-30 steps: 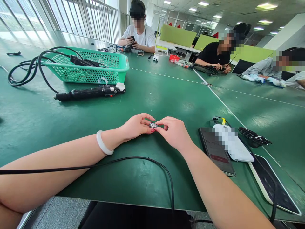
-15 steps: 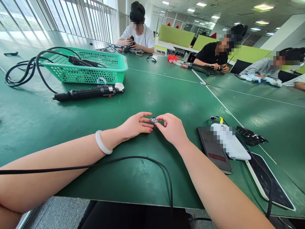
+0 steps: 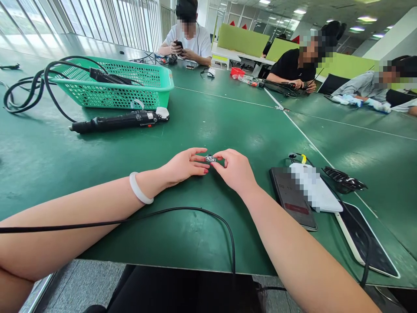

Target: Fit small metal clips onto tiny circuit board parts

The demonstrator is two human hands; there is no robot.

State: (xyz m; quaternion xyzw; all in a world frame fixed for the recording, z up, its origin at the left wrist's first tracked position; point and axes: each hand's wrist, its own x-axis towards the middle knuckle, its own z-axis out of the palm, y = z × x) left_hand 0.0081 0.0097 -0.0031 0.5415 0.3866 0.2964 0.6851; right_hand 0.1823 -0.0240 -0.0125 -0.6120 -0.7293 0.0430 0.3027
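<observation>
Between my hands, just above the green table (image 3: 195, 243), is a small black-and-silver part (image 3: 210, 159), too small to make out its kind. My right hand (image 3: 235, 169) pinches its right edge between thumb and fingertips. On the other side, my left hand (image 3: 186, 165) has its fingers spread, with fingertips at the part's left edge; whether they touch it I cannot tell. A white band circles my left wrist. Beyond my left hand lies a black electric screwdriver (image 3: 120, 121) with a cable.
A green mesh basket (image 3: 124, 96) with cables stands behind the screwdriver. A black cable (image 3: 182, 209) crosses in front of my left forearm. To the right lie a dark phone (image 3: 291, 200), a white device (image 3: 325, 200), a tablet-like device (image 3: 368, 243) and a black clip (image 3: 344, 179). Several people sit across.
The view has tilted slightly, so the scene sits a little higher. Both hands keep nearly the same pose around the small part.
</observation>
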